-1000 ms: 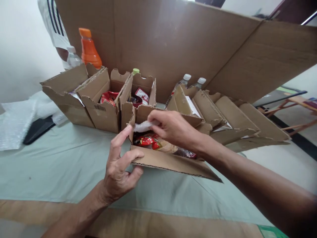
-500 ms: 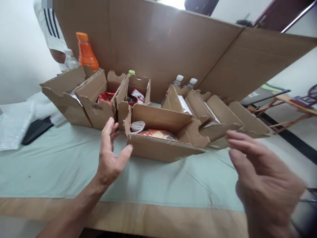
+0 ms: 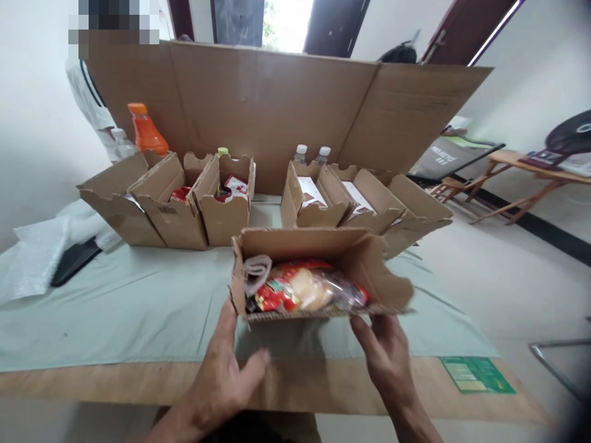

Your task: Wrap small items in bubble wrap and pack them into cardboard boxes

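Observation:
A cardboard box (image 3: 323, 241) is in front of me, its open top tipped towards me. Inside it lie a red and clear food packet (image 3: 300, 289) and a rolled whitish bundle (image 3: 257, 274) that I cannot identify. My left hand (image 3: 226, 369) grips the box's left end, fingers along the side wall and thumb apart from the front. At the lower right of the front wall, my right hand (image 3: 385, 351) holds the box, its fingertips hidden behind and beneath the cardboard. Shadow shows under the box; whether it still touches the cloth I cannot tell.
Several cardboard bins (image 3: 227, 218) line the back of the table, before a tall cardboard panel (image 3: 277, 104). An orange bottle (image 3: 150, 135) stands back left. Bubble wrap (image 3: 39, 252) lies left; a green card (image 3: 478, 374) lies near the right front edge. A person's sleeve (image 3: 90, 92) shows behind.
Both hands have come to the box and taken hold of it. It has moved nearer to me, away from the row, and tilted so more of its contents show. The view has shifted.

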Tool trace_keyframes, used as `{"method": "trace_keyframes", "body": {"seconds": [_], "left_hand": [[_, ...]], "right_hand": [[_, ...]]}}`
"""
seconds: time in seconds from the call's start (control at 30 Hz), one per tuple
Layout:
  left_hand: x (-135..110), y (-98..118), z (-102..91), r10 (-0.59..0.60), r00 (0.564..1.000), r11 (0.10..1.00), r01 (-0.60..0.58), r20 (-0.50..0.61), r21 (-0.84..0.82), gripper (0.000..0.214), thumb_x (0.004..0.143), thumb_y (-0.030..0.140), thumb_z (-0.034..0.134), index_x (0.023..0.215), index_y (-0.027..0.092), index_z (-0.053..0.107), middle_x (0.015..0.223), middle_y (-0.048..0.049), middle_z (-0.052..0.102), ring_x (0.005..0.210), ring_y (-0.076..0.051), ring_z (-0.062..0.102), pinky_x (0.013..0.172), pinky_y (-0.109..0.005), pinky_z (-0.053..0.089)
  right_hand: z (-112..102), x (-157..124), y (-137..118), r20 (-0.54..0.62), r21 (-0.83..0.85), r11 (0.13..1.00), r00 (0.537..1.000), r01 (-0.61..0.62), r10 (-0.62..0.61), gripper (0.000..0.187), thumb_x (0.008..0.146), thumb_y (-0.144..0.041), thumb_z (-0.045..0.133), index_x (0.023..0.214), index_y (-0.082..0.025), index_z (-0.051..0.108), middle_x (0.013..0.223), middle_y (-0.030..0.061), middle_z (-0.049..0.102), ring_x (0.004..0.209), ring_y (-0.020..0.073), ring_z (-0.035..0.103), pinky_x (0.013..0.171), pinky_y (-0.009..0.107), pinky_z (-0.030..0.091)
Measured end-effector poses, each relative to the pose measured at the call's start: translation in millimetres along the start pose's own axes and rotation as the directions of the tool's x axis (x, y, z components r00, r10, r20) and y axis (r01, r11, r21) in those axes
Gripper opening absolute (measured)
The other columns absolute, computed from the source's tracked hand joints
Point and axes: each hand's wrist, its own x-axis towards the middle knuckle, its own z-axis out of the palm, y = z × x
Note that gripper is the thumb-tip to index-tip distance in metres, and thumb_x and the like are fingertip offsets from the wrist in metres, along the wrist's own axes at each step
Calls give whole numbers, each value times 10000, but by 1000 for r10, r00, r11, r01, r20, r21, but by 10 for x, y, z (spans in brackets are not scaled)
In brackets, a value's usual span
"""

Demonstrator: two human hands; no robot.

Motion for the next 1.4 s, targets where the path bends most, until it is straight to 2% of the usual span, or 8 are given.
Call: {"method": "trace_keyframes", "body": {"seconds": [0.1, 0.2, 0.3, 0.43, 0.67, 0.83, 1.1, 1.4], "left_hand": [[-294, 12, -119, -27, 1000, 999, 28, -2, 43, 665, 949, 354, 646, 1563, 223, 426, 1430, -199, 607, 1380, -379, 572, 1145, -612, 500], [-314, -89, -363, -160, 971, 986, 166, -177, 17, 674, 943, 382, 679, 1553, 229, 438, 1421, -164, 611, 1357, -350, 584, 1199, -580, 447], [-294, -140, -475, -241, 927, 969, 245, -287, -21, 788, 903, 384, 737, 1590, 223, 387, 1471, -157, 577, 1383, -348, 557, 1251, -586, 367], [-450, -28, -232, -283, 920, 957, 287, -269, -25, 840, 936, 344, 687, 1657, 220, 272, 1586, -175, 481, 1469, -365, 490, 1274, -599, 329], [-492, 191, 135, -100, 988, 995, 99, -119, -16, 889, 949, 168, 574, 1699, 327, 125, 1776, -123, 154, 1588, -419, 306, 1258, -691, 307], [-487, 157, 224, -63, 994, 998, 62, -88, -13, 937, 918, 121, 585, 1692, 379, 123, 1796, -96, 30, 1627, -433, 177, 1203, -677, 411], [-560, 2, 442, -59, 998, 997, 60, -7, 53, 1197, 751, 172, 807, 1653, 538, 111, 1783, 36, 161, 1594, -441, 250, 1179, -644, 481], [-501, 144, 538, 31, 997, 995, -37, 64, 98, 1019, 834, 13, 559, 1689, 345, 114, 1796, -105, -25, 1636, -423, 131, 1202, -635, 437]], "right_hand": [[-79, -291, -153, -8, 6, 1000, 1000, -27, 27, 463, 987, -492, 636, 1352, -209, 641, 1279, 146, 731, 1216, 315, 680, 1071, 459, 527], [255, -225, -385, 148, 117, 993, 989, -14, -4, 535, 979, -548, 626, 1405, -224, 612, 1375, 148, 685, 1291, 320, 637, 1111, 466, 512], [659, 93, -442, 263, 247, 969, 963, -16, -51, 595, 980, -617, 587, 1440, -238, 579, 1429, 135, 653, 1337, 318, 602, 1148, 490, 483], [912, 523, -201, 239, 258, 966, 969, -5, -59, 707, 959, -697, 553, 1478, -218, 531, 1406, 145, 659, 1283, 322, 623, 1120, 513, 494], [1092, 917, -20, 113, 144, 989, 993, 24, -41, 880, 986, -748, 395, 1632, -154, 330, 1679, 187, 391, 1554, 313, 377, 1289, 534, 285], [1321, 942, -67, 74, 96, 995, 996, 37, -44, 836, 1031, -715, 294, 1653, -158, 304, 1709, 172, 348, 1594, 274, 319, 1316, 537, 236], [1462, 789, -50, 79, 184, 978, 990, 97, -113, 790, 1029, -738, 292, 1571, -192, 468, 1632, 153, 474, 1534, 284, 420, 1294, 538, 305], [1409, 875, -8, 136, 271, 960, 984, 76, -116, 770, 1014, -753, 335, 1580, -249, 471, 1660, 96, 456, 1558, 274, 388, 1317, 509, 260]]}}
